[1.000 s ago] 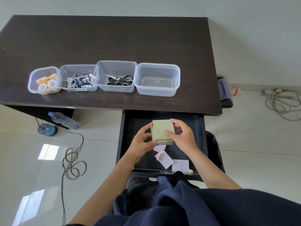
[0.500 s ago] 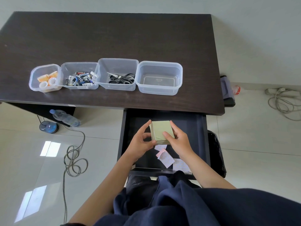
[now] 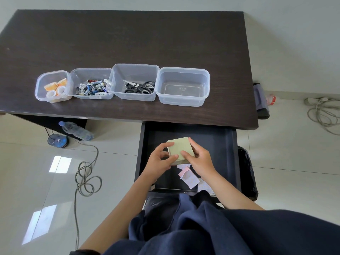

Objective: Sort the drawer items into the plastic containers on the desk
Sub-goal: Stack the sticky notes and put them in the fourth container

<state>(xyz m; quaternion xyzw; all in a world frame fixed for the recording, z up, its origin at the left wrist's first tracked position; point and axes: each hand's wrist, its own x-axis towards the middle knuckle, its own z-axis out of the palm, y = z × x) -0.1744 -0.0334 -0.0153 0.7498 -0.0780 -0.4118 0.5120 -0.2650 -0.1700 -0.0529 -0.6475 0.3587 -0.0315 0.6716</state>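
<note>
Single head-worn wide-angle view, looking steeply down and forward, close over the open drawer [image 3: 187,133], desk [image 3: 128,43] beyond, floor at both sides, lap at bottom edge

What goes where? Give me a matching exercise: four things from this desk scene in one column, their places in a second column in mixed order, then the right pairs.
Things
1. scissors
2. batteries
3. green pad of notes
4. pink paper slips

Places
A. loose on the drawer floor
B. second container from the left
C. held between left hand and right hand
D. third container from the left

Pairs: 1-D, 2-B, 3-C, 4-A
</note>
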